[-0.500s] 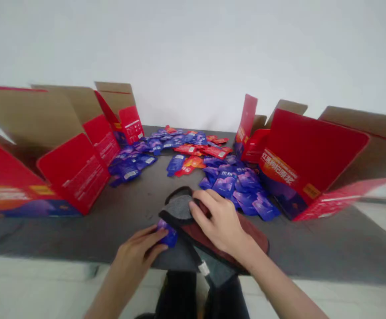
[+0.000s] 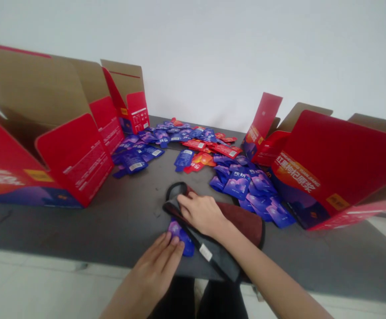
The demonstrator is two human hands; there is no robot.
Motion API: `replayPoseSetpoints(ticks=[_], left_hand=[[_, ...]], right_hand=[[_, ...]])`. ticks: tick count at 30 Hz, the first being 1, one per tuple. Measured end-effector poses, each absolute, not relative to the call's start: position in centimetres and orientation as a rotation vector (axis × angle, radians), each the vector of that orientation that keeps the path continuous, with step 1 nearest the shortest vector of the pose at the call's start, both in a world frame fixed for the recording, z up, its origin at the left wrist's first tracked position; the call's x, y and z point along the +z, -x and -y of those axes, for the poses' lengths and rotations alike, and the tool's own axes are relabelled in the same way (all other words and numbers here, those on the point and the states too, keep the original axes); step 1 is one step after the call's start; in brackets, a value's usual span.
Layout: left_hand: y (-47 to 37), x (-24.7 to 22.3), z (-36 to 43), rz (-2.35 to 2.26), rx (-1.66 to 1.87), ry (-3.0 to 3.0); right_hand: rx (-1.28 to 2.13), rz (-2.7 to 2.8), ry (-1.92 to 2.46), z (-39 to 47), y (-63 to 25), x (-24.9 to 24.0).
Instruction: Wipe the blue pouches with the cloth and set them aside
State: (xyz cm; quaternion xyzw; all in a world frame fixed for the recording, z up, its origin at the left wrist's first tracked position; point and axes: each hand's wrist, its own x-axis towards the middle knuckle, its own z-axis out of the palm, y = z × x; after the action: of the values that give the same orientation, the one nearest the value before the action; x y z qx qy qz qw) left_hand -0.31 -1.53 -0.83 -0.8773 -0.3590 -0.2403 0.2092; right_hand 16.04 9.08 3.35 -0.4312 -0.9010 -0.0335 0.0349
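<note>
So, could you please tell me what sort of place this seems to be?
Probably a packing or sorting workstation, judging by the open red cartons, heaped purple pouches and long dark worktable they stand or lie on.

bare left hand [image 2: 156, 268] kinda flat, palm down, fingers pretty straight and bunched together, bare right hand [image 2: 203, 215] farther forward, knuckles up, fingers curled in, right forearm [image 2: 266, 270] slanting behind
</note>
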Motion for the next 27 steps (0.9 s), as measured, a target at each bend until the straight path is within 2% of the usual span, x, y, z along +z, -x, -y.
replayPoseSetpoints(ticks=[4,8,13,17,21,27], left_hand=[[-0.7,-0.5,1.5,1.033,-0.594,2.413],[-2.1,-0.2,2.0,1.140,-0.464,2.443],[-3.1,-0.3,2.3,1.232,-0.367,2.517],[-2.8,-0.7,2.1,1.130,-0.559,2.434],[-2.2,-0.6,1.8,1.007,-0.557,2.435],[-1.8,-0.7,1.4,1.054,-0.551,2.511]], right_hand=[[-0.080,2.683,1.466,-10.6,-16.3,5.2],[0.085,2.645,1.314,-7.2,-17.1,7.0],[0.053,2.780,1.148,-4.1,-17.3,5.4],[-0.032,2.849,1.075,-6.4,-16.7,3.7],[-0.045,2.789,1.286,-10.9,-15.7,3.3],[-0.020,2.600,1.432,-12.6,-16.3,5.9]])
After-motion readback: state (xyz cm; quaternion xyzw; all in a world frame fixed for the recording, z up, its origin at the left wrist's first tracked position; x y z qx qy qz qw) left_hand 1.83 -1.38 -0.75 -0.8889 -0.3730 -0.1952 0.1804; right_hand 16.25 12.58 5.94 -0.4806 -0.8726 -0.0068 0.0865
